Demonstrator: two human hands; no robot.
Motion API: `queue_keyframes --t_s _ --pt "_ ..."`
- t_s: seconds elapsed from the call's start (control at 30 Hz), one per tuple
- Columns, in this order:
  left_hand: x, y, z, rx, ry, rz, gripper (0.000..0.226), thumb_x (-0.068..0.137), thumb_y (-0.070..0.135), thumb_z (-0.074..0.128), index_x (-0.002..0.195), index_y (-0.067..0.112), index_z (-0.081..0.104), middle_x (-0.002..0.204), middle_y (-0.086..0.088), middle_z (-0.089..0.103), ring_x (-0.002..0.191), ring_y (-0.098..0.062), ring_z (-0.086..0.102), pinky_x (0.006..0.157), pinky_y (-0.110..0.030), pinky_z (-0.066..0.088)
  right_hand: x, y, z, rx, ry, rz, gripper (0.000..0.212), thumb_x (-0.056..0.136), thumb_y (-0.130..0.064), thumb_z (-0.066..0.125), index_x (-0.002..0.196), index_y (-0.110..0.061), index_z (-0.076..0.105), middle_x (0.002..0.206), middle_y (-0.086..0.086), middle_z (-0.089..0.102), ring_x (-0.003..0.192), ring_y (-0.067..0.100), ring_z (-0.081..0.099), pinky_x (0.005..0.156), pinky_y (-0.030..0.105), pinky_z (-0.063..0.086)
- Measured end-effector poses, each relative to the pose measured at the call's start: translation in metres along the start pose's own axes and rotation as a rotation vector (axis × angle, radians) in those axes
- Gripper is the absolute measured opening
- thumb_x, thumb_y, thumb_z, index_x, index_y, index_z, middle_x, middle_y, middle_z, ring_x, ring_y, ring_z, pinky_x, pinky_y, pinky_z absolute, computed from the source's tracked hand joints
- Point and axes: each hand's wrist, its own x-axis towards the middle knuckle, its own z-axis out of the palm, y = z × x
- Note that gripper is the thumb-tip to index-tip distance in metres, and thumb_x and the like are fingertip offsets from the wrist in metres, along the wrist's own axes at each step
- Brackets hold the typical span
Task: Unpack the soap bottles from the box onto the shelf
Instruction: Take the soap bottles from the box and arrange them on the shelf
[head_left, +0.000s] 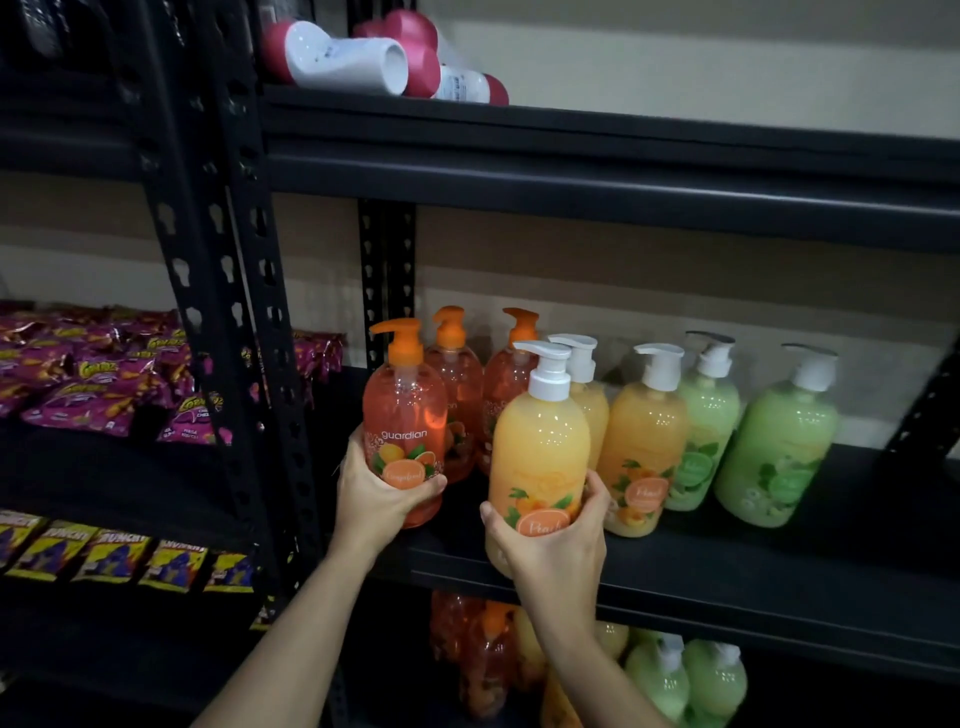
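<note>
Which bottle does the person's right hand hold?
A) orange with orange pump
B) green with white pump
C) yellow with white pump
C: the right hand grips the yellow peach bottle with the white pump; the left hand holds the orange bottle.

Black slotted-steel shelving (623, 176) stands against a beige wall (675, 52). A second dark rack (78, 140) adjoins at left. Lighting is dim.

cannot see the lower right of the peach bottle (540, 447) behind the right hand (553, 545), nor the lower left of the orange bottle (405, 410) under the left hand (376, 499). cannot read the blurred labels on the green bottles (779, 441). loses the snack packets (78, 374) at the left edge. cannot count the lower bottles (660, 675), half hidden behind the shelf beam (753, 603).
</note>
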Motion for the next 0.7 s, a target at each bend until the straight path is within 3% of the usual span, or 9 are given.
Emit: queue_keyframes --t_s 0.23,0.37,0.47,0.53,0.63,0.7 --pt "0.001 -0.007 -0.003 -0.011 -0.006 -0.022 0.105 0.041 0.043 0.095 0.130 0.035 0.042 0.119 0.008 0.061 0.106 -0.011 0.063 0.092 -0.042 0.055 -0.002 0.000 0.013 0.002 0.012 0.017 0.108 0.055 -0.050 0.091 0.140 -0.032 0.027 0.135 -0.004 0.046 0.121 0.015 0.047 0.093 0.028 0.042" --pt "0.002 -0.008 -0.005 0.000 -0.023 -0.047 0.107 0.039 0.047 0.094 0.131 0.037 0.041 0.120 0.006 0.058 0.109 -0.014 0.061 0.093 -0.044 0.054 0.000 -0.005 0.018 0.015 -0.018 0.018 0.103 0.057 -0.046 0.091 0.137 -0.033 0.027 0.127 -0.007 0.045 0.112 0.012 0.047 0.078 0.016 0.038" --pt "0.003 -0.008 -0.008 0.073 -0.031 -0.058 0.112 0.043 0.043 0.094 0.138 0.038 0.034 0.126 0.004 0.044 0.122 -0.020 0.048 0.102 -0.048 0.045 0.002 -0.009 0.023 0.018 -0.033 -0.012 0.102 0.060 -0.043 0.092 0.139 -0.031 0.028 0.123 -0.012 0.039 0.107 0.001 0.038 0.071 0.008 0.035" --pt "0.004 -0.007 -0.009 0.112 -0.020 -0.062 0.113 0.047 0.039 0.094 0.141 0.033 0.032 0.127 0.001 0.038 0.126 -0.023 0.043 0.106 -0.048 0.041 0.004 -0.013 0.029 -0.003 -0.031 -0.024 0.102 0.060 -0.043 0.091 0.139 -0.030 0.028 0.120 -0.014 0.036 0.103 -0.004 0.032 0.078 0.012 0.036" --pt "0.006 -0.007 -0.009 0.141 0.005 -0.070 0.111 0.049 0.040 0.094 0.141 0.025 0.034 0.128 0.000 0.038 0.126 -0.022 0.043 0.106 -0.047 0.041 0.008 -0.016 0.040 -0.026 -0.023 -0.020 0.105 0.057 -0.050 0.090 0.138 -0.033 0.026 0.124 -0.010 0.044 0.113 0.008 0.046 0.091 0.030 0.048" --pt "0.005 -0.009 -0.011 0.145 0.020 -0.091 0.111 0.048 0.043 0.094 0.141 0.021 0.036 0.132 0.000 0.040 0.127 -0.022 0.044 0.106 -0.046 0.042 0.011 -0.017 0.047 -0.026 -0.029 -0.016 0.104 0.058 -0.051 0.089 0.138 -0.033 0.025 0.126 -0.007 0.047 0.115 0.013 0.049 0.092 0.031 0.049"
